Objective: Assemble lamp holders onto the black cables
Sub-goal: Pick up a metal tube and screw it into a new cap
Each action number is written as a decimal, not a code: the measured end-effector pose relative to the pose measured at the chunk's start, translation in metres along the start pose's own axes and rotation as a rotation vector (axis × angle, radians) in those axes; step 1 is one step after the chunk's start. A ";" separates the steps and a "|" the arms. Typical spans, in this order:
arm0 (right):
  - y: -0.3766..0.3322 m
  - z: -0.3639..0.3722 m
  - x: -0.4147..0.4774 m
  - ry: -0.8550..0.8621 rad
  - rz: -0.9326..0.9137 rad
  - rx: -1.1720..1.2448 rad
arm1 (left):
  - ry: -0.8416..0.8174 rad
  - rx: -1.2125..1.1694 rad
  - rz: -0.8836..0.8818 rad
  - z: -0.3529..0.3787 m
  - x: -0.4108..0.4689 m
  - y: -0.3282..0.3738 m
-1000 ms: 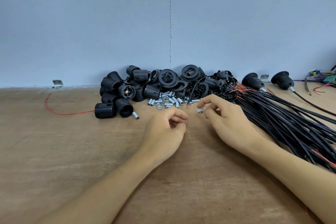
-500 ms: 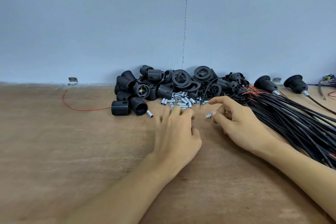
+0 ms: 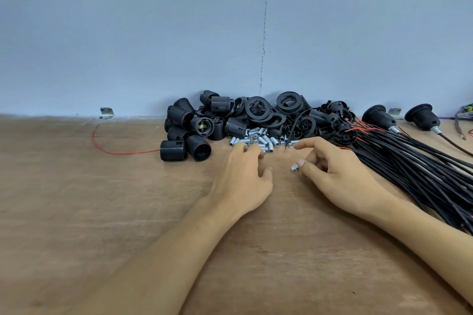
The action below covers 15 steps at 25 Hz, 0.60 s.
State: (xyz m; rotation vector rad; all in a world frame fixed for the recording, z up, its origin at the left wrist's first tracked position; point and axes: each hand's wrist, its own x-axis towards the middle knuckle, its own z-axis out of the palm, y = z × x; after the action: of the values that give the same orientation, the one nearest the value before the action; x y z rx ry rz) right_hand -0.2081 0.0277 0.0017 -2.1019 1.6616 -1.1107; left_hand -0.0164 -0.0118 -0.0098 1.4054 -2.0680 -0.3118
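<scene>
A blue wall backs the wooden desk (image 3: 76, 199). Holders (image 3: 179, 116) are heaped by the wall, with cables (image 3: 409, 174) fanned to the right. The right grip (image 3: 337, 176) pinches a small metal fitting (image 3: 294, 168). The left grip (image 3: 243, 181) curls onto the tubes (image 3: 263, 139); whether it has one, I cannot tell. Best to single out one tube with the fingertips before lifting.

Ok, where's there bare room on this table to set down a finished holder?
The table is bare left of the lamp holder pile, around the red wire, and in front between the forearms. Crowded: the metal tubes by the left hand, and the black cables at the right.
</scene>
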 end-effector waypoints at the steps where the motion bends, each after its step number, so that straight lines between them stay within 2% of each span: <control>1: 0.000 0.000 0.000 0.004 0.003 -0.005 | -0.028 -0.029 0.023 0.000 0.003 -0.001; 4: 0.000 0.000 0.004 0.031 0.027 -0.063 | -0.039 -0.113 0.097 -0.003 0.007 -0.004; 6: 0.001 0.000 0.006 0.027 0.039 -0.133 | 0.049 -0.062 0.114 -0.004 0.006 -0.005; 9: 0.005 -0.002 0.011 0.019 0.075 -0.197 | 0.163 0.084 0.026 -0.005 0.001 -0.003; 12: 0.014 -0.001 0.015 0.064 0.121 -0.233 | 0.144 0.074 -0.070 -0.008 0.002 -0.001; 15: 0.020 0.000 0.021 0.135 0.141 -0.226 | 0.122 0.100 -0.041 -0.007 0.004 -0.001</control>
State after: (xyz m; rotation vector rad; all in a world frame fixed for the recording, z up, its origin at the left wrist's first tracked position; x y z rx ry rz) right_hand -0.2209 0.0016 -0.0017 -2.0370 2.0509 -1.0874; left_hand -0.0122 -0.0151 -0.0032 1.4899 -1.9807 -0.1370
